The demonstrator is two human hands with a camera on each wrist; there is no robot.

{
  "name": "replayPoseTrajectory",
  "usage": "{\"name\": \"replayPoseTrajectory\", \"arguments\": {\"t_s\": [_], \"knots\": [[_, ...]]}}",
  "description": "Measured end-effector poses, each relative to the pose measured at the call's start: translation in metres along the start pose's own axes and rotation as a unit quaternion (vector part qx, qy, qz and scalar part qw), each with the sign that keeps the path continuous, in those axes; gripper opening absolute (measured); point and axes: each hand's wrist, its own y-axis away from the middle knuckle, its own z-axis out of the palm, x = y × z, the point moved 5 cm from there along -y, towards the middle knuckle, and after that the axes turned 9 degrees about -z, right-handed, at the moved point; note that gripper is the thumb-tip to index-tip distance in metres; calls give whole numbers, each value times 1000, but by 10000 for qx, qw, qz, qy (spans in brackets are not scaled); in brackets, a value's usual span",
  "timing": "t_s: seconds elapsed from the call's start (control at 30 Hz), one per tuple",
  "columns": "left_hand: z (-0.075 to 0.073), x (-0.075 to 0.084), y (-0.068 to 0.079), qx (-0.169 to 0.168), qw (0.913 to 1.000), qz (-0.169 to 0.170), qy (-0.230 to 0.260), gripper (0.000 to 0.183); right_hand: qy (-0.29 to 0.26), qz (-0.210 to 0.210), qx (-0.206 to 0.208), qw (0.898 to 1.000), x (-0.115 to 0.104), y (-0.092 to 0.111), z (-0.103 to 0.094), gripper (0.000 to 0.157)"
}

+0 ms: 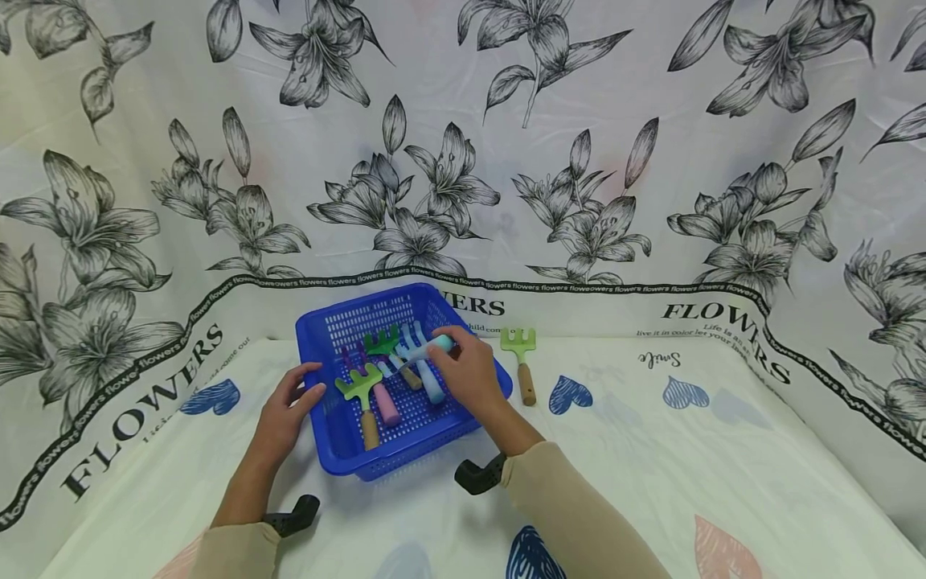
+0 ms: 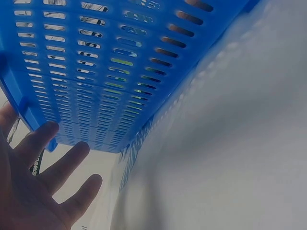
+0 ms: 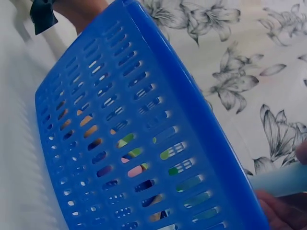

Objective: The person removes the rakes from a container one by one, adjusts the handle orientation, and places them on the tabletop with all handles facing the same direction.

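Observation:
A blue plastic basket [image 1: 394, 462] with slotted walls stands on the white cloth. Over its right part, my right hand [image 1: 466, 366] pinches the handle of a small light blue garden rake [image 1: 440, 346], whose head points left and down over the tools. In the right wrist view that light blue handle [image 3: 280, 181] shows past the rim. My left hand [image 1: 285, 410] rests at the basket's left rim; in the left wrist view its fingers [image 2: 67, 165] are spread and fairly straight. Inside lie a light green rake [image 1: 359, 386], a dark green rake [image 1: 382, 342], a pink handle [image 1: 387, 404] and another light blue rake [image 1: 432, 382].
Right of the basket, a light green rake [image 1: 519, 346] with a wooden handle lies on the cloth [image 1: 615, 482]. A flower-printed curtain [image 1: 506, 177] rises behind. Black wrist mounts [image 1: 292, 516] sit beneath both forearms.

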Motion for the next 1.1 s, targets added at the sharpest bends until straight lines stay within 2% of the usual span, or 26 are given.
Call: {"name": "replayPoseTrajectory", "arguments": {"t_s": [0.2,0.4,0.57,0.8,1.03,1.1], "knots": [[-1,-1,0,1,10000,-27,12,60,-290,-311,856,9954,-4,3,-9,21],[0,-2,0,-20,10000,-53,74,60,-444,-537,1333,9886,-4,6,-14,21],[0,-1,-1,-13,9999,-96,114,59,-508,-714,1461,9854,-6,7,-19,23],[2,1,-3,-57,9998,-68,170,57,-546,-693,1364,9867,-8,11,-31,26],[0,-1,-3,-14,9999,-49,152,57,-611,-508,1435,9865,-40,17,-57,24],[0,-2,-2,28,9999,-30,141,57,-619,-468,1487,9858,-38,18,-63,25]]}}
